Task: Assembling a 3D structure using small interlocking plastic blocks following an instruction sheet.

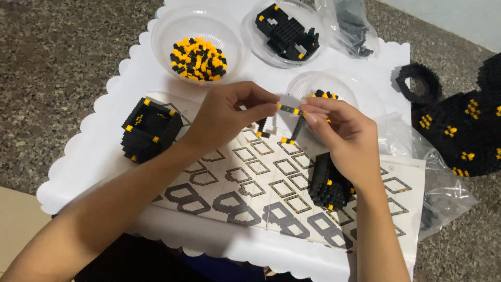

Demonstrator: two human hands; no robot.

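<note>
Both hands hold a thin frame of small black and yellow bricks (pixel 290 121) above a printed instruction sheet (pixel 261 183). My left hand (pixel 229 112) pinches the frame's top left corner. My right hand (pixel 342 130) pinches its top right corner. The frame hangs down between them, with its lower part open. A hollow black block assembly (pixel 150 129) stands on the sheet to the left of my left wrist. Another black block assembly (pixel 327 184) with yellow dots sits under my right wrist.
A clear bowl (pixel 201 42) holds loose black and yellow bricks at the back left. Another bowl (pixel 286 31) holds black built pieces. A third bowl (pixel 323 89) is behind my hands. Plastic bags (pixel 443 193) and a large black build (pixel 462 130) lie at the right.
</note>
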